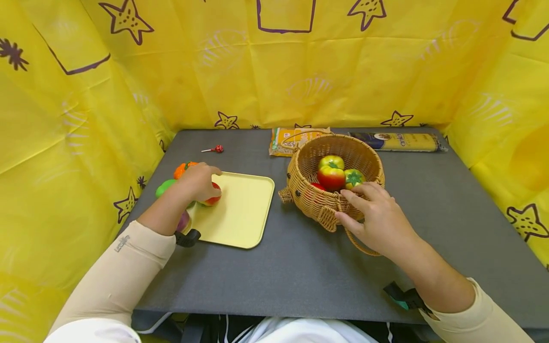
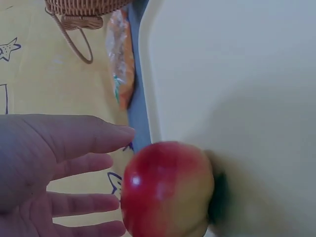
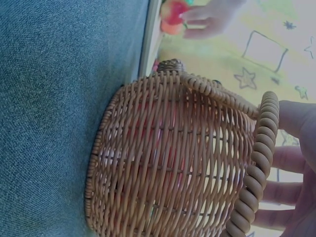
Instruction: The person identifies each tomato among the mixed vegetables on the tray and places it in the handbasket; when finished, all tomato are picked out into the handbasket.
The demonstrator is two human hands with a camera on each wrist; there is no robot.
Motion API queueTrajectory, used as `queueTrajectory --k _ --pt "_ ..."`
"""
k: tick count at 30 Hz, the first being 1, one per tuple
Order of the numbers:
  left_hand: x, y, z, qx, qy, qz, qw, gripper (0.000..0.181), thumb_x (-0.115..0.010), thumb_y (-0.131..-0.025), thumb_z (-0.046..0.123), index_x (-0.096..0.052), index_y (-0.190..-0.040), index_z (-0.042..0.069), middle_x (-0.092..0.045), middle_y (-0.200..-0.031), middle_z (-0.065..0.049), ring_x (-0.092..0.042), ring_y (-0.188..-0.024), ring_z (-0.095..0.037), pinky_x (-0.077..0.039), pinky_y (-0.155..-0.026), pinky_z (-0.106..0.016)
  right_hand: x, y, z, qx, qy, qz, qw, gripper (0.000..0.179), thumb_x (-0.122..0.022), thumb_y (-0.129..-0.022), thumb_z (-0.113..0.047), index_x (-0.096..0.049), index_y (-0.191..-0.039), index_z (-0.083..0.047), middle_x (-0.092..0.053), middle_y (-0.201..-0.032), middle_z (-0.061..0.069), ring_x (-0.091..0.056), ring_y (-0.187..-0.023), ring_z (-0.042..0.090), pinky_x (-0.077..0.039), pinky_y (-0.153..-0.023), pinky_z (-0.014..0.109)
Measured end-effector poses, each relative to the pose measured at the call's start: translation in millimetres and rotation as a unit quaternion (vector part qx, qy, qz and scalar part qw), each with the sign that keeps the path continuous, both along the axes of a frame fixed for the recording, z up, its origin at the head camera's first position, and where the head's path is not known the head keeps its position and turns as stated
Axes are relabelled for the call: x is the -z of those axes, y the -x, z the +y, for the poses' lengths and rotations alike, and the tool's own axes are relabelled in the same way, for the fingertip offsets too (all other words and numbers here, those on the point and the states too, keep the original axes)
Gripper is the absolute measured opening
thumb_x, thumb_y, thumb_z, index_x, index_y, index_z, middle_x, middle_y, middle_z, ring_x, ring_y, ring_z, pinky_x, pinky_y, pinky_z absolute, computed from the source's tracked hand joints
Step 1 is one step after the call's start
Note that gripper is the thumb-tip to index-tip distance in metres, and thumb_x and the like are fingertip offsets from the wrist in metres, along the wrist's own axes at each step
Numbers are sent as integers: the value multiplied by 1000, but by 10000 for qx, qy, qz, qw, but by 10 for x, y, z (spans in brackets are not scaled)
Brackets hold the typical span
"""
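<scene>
On the left part of the yellow tray [image 1: 240,209] lies a round red-and-yellow fruit [image 2: 168,190] with a dark green patch at one side. My left hand [image 1: 198,182] reaches over it, its fingers [image 2: 86,202] fairly straight and their tips close beside the fruit; whether they touch is unclear. At the right, my right hand [image 1: 379,216] rests at the near rim of a wicker basket [image 1: 313,200]. Its fingers [image 3: 281,192] look extended behind the coiled wicker, with the thumb apart. Inside the basket are several fruits, including a red-and-yellow tomato-like one [image 1: 331,177] and a green-topped one [image 1: 355,177].
An orange pepper-like piece [image 1: 181,170], a green piece [image 1: 164,187] and a purple piece [image 1: 183,221] lie around the left forearm. Behind are a red lollipop [image 1: 219,148], an orange food packet [image 1: 278,143] and a long pasta-like pack [image 1: 403,142]. Yellow cloth [image 1: 274,81] encloses the table.
</scene>
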State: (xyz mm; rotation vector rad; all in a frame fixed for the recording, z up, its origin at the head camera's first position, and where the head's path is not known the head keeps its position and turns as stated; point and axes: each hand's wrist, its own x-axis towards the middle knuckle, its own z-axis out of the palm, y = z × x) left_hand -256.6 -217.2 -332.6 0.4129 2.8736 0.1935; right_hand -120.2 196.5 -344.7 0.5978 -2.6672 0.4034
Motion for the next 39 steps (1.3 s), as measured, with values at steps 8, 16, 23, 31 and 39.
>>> queueTrajectory --k 8,16,23,31,39 --pt "73 -41 -94 138 2 -78 9999 58 -75 -81 15 -62 -136 -1 -63 -134 -24 -56 -121 -44 -46 -103 -55 0 -5 4 0 35 49 10000 49 -81 -86 -32 -72 -127 -7 -64 -119 20 -57 -116 42 -53 -77 70" --pt "115 -84 -120 81 18 -156 9998 50 -76 -83 17 -68 -129 -1 -69 -123 -21 -59 -108 -40 -48 -99 -54 9 -4 8 0 52 4 10000 49 -81 -87 -32 -72 -128 -7 -64 -121 20 -56 -118 43 -52 -76 74" --pt "97 -90 -83 57 -298 53 9995 51 -76 -84 17 -66 -131 -1 -68 -126 -20 -60 -109 -38 -50 -96 -53 23 5 4 -52 75 125 9999 48 -82 -86 -32 -73 -126 -7 -64 -118 20 -57 -114 42 -53 -74 70" --pt "-7 -33 115 -59 -678 136 9976 52 -75 -86 19 -65 -135 5 -62 -129 -22 -55 -115 -40 -52 -96 -55 15 -6 4 70 39 -61 9999 49 -81 -87 -33 -72 -128 -8 -64 -122 20 -56 -119 43 -51 -78 74" --pt "-203 -12 420 88 -1112 540 9923 55 -77 -88 24 -63 -139 9 -59 -134 -18 -53 -120 -39 -54 -95 -55 36 17 4 -97 95 196 9997 49 -83 -84 -32 -73 -125 -7 -65 -117 19 -59 -111 40 -55 -73 65"
